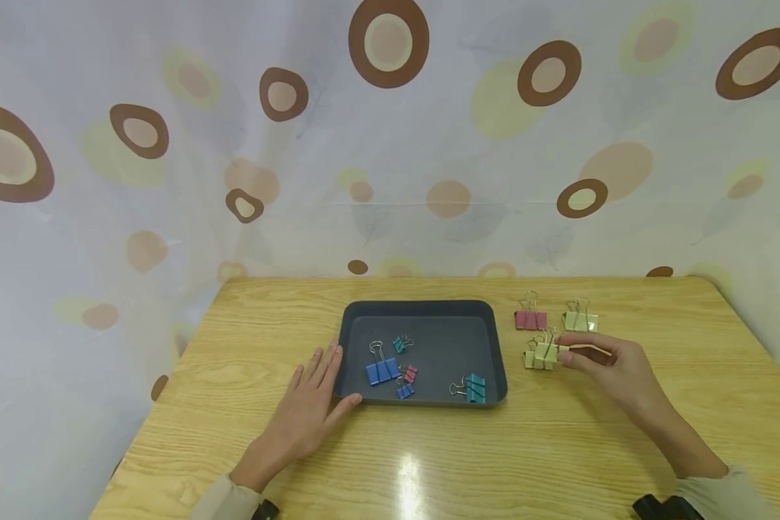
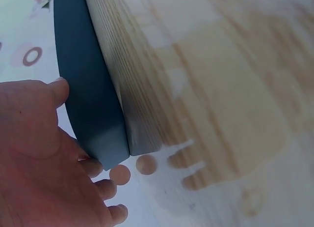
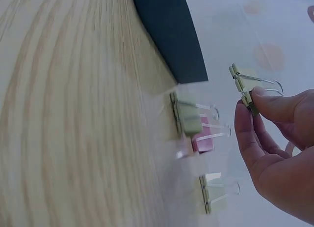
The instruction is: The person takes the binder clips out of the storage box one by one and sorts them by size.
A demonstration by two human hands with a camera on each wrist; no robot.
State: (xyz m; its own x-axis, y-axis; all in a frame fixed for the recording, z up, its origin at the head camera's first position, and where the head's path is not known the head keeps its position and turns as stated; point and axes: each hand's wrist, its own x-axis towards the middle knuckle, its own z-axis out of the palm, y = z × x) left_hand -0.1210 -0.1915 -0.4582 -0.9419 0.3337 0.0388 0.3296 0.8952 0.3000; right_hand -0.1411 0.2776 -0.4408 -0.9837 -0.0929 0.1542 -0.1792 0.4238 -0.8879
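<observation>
My right hand [image 1: 614,368] pinches a yellow-green binder clip [image 3: 244,87] between thumb and fingers, its wire handles spread in the right wrist view. Raised off the table, it overlaps a second yellow-green binder clip [image 1: 531,360] in the head view. Behind these stand a pink binder clip [image 1: 531,320] and a pale green one [image 1: 581,322]. My left hand [image 1: 308,412] lies at the left side of a dark grey tray [image 1: 429,309], fingers extended, thumb at its near edge. Inside the tray are a large blue clip [image 1: 382,371], a teal clip [image 1: 475,388] and several small clips.
The tray and clips are on a light wooden table [image 1: 390,448]. A patterned cloth [image 1: 416,144] with brown rings hangs behind the table's back edge and along its sides.
</observation>
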